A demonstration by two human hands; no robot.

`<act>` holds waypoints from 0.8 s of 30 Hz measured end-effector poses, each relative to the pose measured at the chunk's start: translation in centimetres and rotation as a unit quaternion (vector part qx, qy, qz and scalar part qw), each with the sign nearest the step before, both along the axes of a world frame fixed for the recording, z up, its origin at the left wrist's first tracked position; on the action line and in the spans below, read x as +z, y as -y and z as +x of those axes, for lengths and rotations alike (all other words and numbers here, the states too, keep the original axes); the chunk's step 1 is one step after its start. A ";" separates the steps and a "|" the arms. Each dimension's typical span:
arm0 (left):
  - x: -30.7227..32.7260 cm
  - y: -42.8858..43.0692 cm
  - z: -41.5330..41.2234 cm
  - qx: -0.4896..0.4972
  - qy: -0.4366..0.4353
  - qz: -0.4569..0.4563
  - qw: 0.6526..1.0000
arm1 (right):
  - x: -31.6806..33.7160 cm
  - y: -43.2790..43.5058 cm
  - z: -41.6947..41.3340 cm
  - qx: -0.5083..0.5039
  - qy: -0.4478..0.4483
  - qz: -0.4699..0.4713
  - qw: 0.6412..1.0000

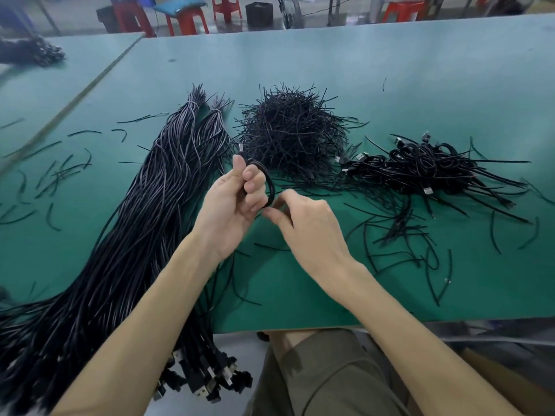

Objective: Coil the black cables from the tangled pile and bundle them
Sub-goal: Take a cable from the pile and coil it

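The left hand (234, 202) grips a small coiled black cable (269, 184) above the green table mat (390, 85); the right hand (309, 226) pinches its lower edge. Long straight black cables (144, 205) lie left, a mound of short black ties (294, 133) behind, tangled coiled black cables (426, 166) to the right.

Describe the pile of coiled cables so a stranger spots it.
On the green table, look right of the central bristly heap of short strands. The coiled cables lie there; unlike the long straight cables at left, they form small loops.

Grn table (390, 70), red stools (226, 7), blk bin (259, 14)
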State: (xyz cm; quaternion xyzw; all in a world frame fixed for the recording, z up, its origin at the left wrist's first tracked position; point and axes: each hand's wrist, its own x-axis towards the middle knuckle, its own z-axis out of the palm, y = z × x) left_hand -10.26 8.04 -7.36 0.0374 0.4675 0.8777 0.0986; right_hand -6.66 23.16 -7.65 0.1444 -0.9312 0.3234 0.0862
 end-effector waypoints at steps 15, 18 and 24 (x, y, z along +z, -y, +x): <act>-1.4 -0.9 0.4 0.035 -0.206 -0.346 0.915 | -0.6 -2.5 -1.5 0.032 0.035 -0.117 0.992; -1.2 -0.8 0.4 0.062 -0.193 -0.374 0.905 | -0.5 -2.9 -1.5 0.040 0.021 -0.047 0.998; -1.6 -1.6 0.6 0.126 -0.215 -0.471 0.846 | -0.5 -3.0 -1.5 0.037 -0.007 0.034 0.999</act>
